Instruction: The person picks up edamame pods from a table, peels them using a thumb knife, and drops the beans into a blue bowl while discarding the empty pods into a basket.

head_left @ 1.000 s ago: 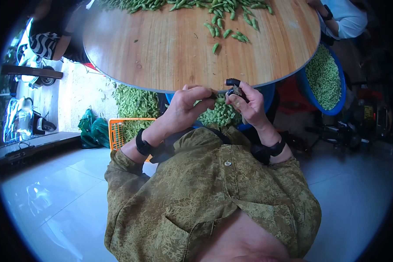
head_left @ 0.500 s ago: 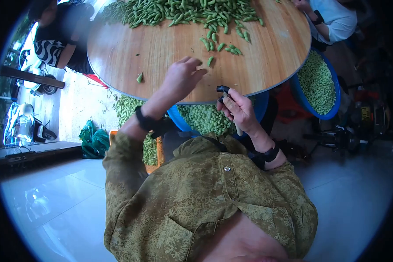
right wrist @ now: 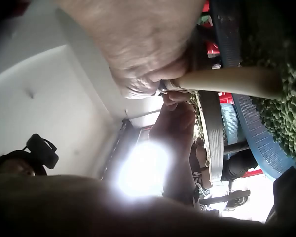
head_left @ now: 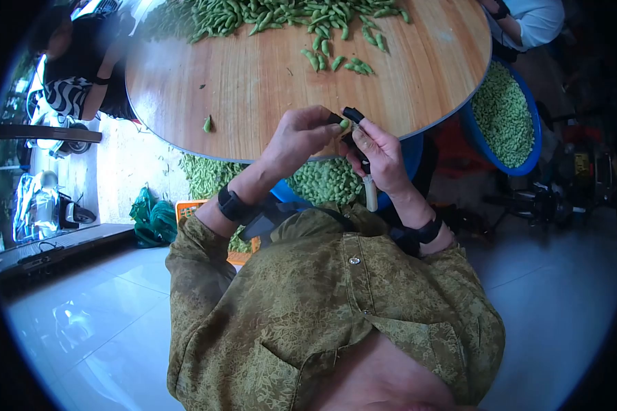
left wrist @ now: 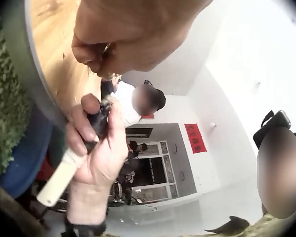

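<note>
My left hand (head_left: 298,139) pinches a green soybean pod (head_left: 344,124) between thumb and fingers, just over the near edge of the round wooden table (head_left: 253,89). Close beside it, my right hand (head_left: 380,156) grips a tool with a cream handle (left wrist: 61,181), whose end sticks out below the palm. A black cover (head_left: 352,114) sits at a fingertip of this hand, right by the pod. The tool's working end is hidden by the fingers, so I cannot tell its kind. Under the hands, a blue basin (head_left: 411,154) holds shelled green beans (head_left: 325,181).
A heap of pods (head_left: 247,17) lies at the table's far side, with one pod (head_left: 208,124) apart at left. Another blue basin (head_left: 536,147) of beans stands right. An orange crate (head_left: 185,209) and green net bag (head_left: 151,216) are at left. Other people sit around the table.
My left hand reached forward over the table, took up a single pod and came back beside the right hand. A lone pod now lies at the table's left. The right hand keeps the tool.
</note>
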`<state>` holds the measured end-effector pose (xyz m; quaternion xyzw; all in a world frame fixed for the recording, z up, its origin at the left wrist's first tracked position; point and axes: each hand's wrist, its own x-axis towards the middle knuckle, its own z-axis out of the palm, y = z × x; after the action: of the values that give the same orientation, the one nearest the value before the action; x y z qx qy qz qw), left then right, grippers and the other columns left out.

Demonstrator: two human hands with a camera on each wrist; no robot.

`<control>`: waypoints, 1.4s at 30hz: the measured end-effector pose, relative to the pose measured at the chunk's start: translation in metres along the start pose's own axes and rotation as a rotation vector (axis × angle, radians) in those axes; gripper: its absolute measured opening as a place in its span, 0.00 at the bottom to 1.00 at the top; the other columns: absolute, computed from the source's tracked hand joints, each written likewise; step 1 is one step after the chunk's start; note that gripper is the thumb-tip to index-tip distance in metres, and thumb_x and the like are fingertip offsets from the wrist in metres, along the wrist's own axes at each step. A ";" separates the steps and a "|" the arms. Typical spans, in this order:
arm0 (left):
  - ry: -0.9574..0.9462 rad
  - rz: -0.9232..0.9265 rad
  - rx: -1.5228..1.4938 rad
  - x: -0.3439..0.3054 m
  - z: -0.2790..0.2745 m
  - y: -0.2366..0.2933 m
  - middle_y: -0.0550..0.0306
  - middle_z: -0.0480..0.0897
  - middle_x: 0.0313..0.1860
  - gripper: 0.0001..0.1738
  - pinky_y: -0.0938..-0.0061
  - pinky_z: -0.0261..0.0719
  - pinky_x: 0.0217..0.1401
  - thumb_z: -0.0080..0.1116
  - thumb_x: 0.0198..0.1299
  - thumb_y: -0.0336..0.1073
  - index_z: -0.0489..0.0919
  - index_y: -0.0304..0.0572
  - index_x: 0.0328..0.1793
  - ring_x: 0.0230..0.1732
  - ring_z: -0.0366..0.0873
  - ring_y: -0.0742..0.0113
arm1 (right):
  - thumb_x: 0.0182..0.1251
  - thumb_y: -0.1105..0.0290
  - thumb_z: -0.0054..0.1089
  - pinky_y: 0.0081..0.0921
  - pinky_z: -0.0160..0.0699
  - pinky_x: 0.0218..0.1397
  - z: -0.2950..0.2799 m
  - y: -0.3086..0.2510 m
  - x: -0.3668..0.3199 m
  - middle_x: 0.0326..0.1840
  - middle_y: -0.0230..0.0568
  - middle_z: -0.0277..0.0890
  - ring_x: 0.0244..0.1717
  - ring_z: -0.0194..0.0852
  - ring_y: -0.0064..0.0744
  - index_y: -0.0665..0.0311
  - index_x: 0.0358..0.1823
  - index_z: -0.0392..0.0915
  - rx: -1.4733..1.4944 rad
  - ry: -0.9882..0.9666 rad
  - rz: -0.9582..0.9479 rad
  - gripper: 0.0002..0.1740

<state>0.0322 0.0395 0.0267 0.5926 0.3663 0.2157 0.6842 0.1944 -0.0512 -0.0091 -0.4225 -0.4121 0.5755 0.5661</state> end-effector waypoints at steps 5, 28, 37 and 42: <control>0.006 -0.024 -0.216 -0.004 0.001 -0.015 0.64 0.78 0.28 0.08 0.84 0.63 0.24 0.58 0.65 0.31 0.79 0.31 0.43 0.23 0.69 0.81 | 0.77 0.64 0.45 0.10 0.57 0.18 0.001 0.006 -0.002 0.29 0.28 0.73 0.18 0.61 0.11 0.67 0.67 0.65 0.029 -0.059 0.013 0.22; -0.081 0.047 -0.352 -0.010 -0.012 -0.031 0.61 0.79 0.29 0.05 0.81 0.68 0.22 0.55 0.66 0.29 0.76 0.33 0.42 0.24 0.73 0.78 | 0.76 0.69 0.48 0.09 0.59 0.20 0.007 0.008 -0.006 0.28 0.30 0.76 0.19 0.63 0.11 0.67 0.63 0.72 0.249 -0.078 -0.002 0.18; -0.014 -0.065 -0.231 -0.014 0.008 -0.028 0.61 0.78 0.28 0.04 0.83 0.67 0.21 0.52 0.67 0.28 0.76 0.34 0.43 0.23 0.73 0.77 | 0.67 0.76 0.58 0.19 0.76 0.40 0.008 0.011 -0.014 0.41 0.33 0.79 0.39 0.76 0.18 0.70 0.58 0.72 -0.156 0.026 -0.066 0.18; 0.226 0.439 0.447 -0.030 0.004 -0.033 0.48 0.81 0.29 0.08 0.68 0.78 0.32 0.59 0.60 0.28 0.76 0.34 0.44 0.30 0.81 0.55 | 0.65 0.72 0.63 0.16 0.72 0.36 0.012 0.017 -0.013 0.33 0.27 0.76 0.33 0.71 0.12 0.69 0.50 0.74 -0.249 0.126 -0.121 0.15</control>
<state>0.0117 0.0079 0.0019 0.7652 0.3416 0.3368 0.4293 0.1776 -0.0640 -0.0210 -0.4991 -0.4686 0.4573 0.5676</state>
